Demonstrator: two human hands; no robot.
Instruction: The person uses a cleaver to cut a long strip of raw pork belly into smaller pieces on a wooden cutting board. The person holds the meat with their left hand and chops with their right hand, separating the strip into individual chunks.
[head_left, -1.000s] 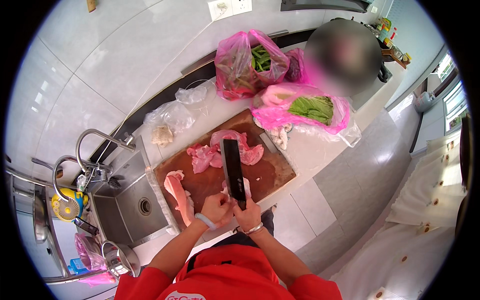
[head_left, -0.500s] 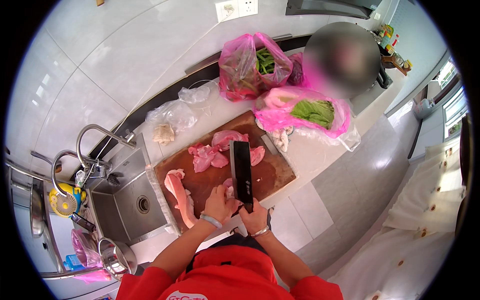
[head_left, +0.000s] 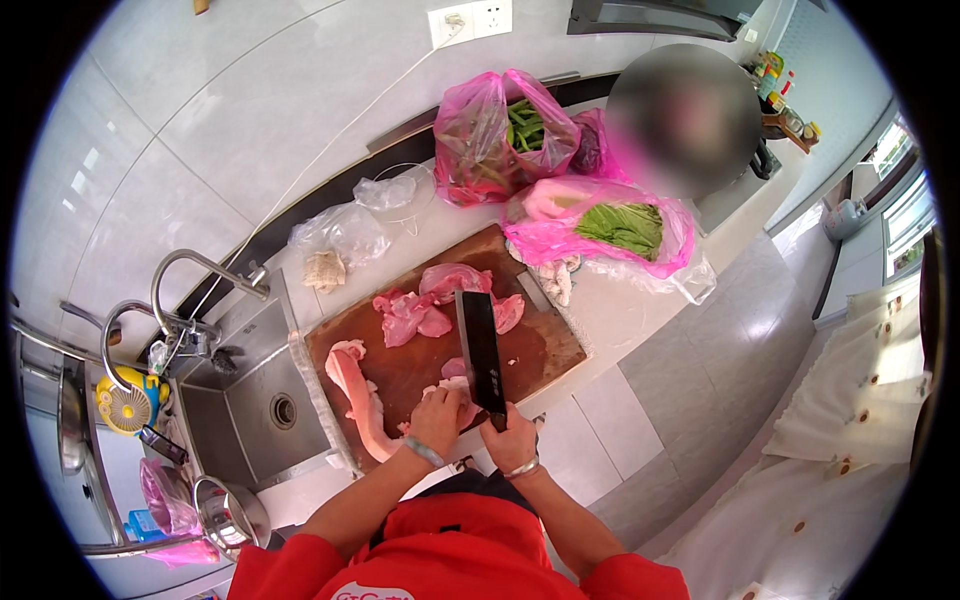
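Observation:
My right hand (head_left: 510, 438) is wrapped round the handle of a black-bladed cleaver (head_left: 480, 345), which points away from me over the wooden cutting board (head_left: 410, 362). Just left of the blade, my left hand (head_left: 434, 420) presses with bent fingers on a piece of raw meat (head_left: 462, 382) near the board's front edge. Part of that piece is hidden under the hand and behind the cleaver. A long pale-pink strip of meat (head_left: 352, 385) lies on the board's left side. Several pink chunks of meat (head_left: 410, 318) rest toward the back, partly behind the blade tip.
A steel sink (head_left: 255, 410) with a faucet borders the board on the left. Behind stand pink bags of green vegetables (head_left: 500, 150) and leafy greens (head_left: 620, 228), with a crumpled clear bag (head_left: 345, 230) farther left. A metal pot (head_left: 232, 515) sits at the lower left.
The cleaver has come slightly toward me. My left hand has shifted a little nearer to me, and more of the meat beside the blade shows.

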